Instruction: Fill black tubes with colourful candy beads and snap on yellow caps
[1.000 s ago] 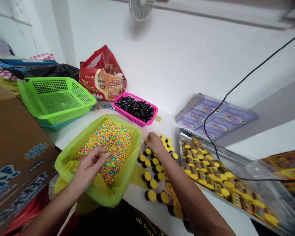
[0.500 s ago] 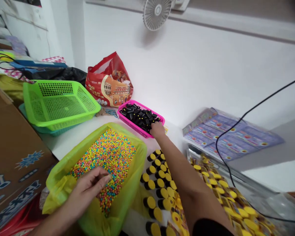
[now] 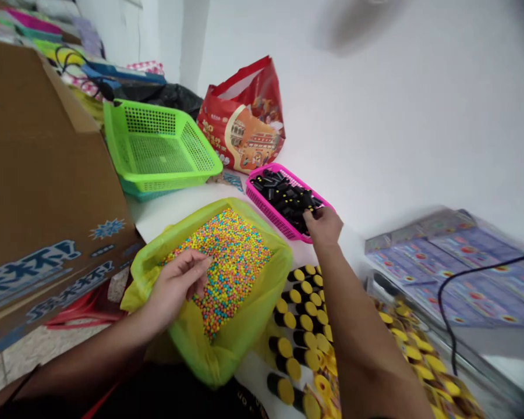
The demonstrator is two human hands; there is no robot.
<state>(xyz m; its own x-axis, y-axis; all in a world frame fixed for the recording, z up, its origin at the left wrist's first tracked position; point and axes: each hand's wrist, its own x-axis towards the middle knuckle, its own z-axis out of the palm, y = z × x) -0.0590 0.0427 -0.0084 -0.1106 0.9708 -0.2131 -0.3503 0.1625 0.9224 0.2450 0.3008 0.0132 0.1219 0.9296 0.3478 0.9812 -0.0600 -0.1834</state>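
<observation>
1. Cardboard carton [image 3: 39, 174] stands along the left of the white table [image 3: 174, 212]; a wide swing of the left elbow could knock against it.
2. Metal tray [image 3: 471, 372] of yellow-topped packets lies at right, beside purple printed cards [image 3: 445, 262]. A black cable [image 3: 445, 314] drapes over the cards, and a forearm catching it could drag them askew.
3. Green plastic basket [image 3: 157, 154] sits at the back, well clear of both hands.
4. Yellow-green plastic liner [image 3: 262, 326] slumps on the table edge, holding multicoloured beads [image 3: 231, 267]; a tug on its soft rim could spill them.
5. Pink basket [image 3: 266, 206] of black tubes [image 3: 283, 195] lies just beyond the liner; pressing its corner could tip it.
6. Yellow-capped tubes [image 3: 292, 337] stand in rows beneath the right forearm, which could topple them if it dips.
7. Right hand [image 3: 324, 228] is at the pink basket's near corner, its fingers curled down; whether they pinch a tube is hidden.
8. Left hand [image 3: 177, 285] hovers over the beads, its fingers [image 3: 196, 265] loosely spread, so any grains held could slip.
</observation>
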